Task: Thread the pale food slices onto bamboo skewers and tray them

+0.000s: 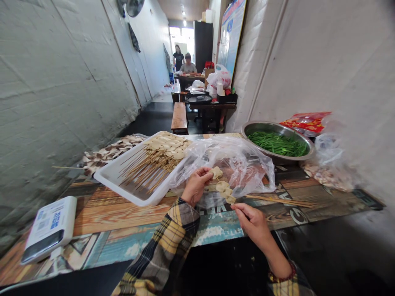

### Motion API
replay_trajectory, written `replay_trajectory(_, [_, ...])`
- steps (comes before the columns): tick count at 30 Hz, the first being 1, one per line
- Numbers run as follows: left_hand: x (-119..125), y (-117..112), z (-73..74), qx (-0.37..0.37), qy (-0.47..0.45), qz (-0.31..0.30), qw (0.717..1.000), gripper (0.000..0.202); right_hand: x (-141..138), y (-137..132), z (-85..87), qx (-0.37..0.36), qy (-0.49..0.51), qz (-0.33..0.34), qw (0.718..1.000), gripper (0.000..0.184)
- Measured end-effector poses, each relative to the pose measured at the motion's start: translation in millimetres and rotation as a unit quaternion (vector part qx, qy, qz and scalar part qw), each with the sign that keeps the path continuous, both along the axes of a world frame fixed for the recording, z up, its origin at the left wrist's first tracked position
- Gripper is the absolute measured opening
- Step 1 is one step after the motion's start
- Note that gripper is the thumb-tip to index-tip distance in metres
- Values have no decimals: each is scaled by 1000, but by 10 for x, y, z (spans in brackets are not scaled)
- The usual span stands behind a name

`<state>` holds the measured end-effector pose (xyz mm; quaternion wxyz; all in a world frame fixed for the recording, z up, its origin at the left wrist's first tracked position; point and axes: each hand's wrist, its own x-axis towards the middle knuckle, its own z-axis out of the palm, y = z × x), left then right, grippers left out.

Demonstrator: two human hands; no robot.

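Between my two hands, above the table, is a bamboo skewer carrying several pale, flat food slices (224,190). My right hand (253,222) is closed in a pinch on the skewer's near end, just below the lowest slice. The fingers of my left hand (197,185) pinch another pale slice (217,172) at the skewer's far end. Under and behind the hands lies a clear plastic bag (249,164), spread open. To the left, a white tray (145,201) holds many finished skewers (166,150) of similar pale slices, sticks pointing toward me.
Loose bamboo sticks (284,200) lie right of my right hand. Beyond are a steel bowl (308,154) of green chives (277,144) and bagged food (328,174). Mushroom-like pieces (105,156) sit behind the tray; a white scale (51,228) stands at left. Two people are far back.
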<state>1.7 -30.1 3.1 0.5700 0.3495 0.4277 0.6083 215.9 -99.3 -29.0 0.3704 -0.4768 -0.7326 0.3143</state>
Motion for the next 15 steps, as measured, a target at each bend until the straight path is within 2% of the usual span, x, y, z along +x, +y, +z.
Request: replay_trajectory(15, [25,-11,-17,-16,-25,4,1000,26,3,-4,3,0,2,2,1000,34])
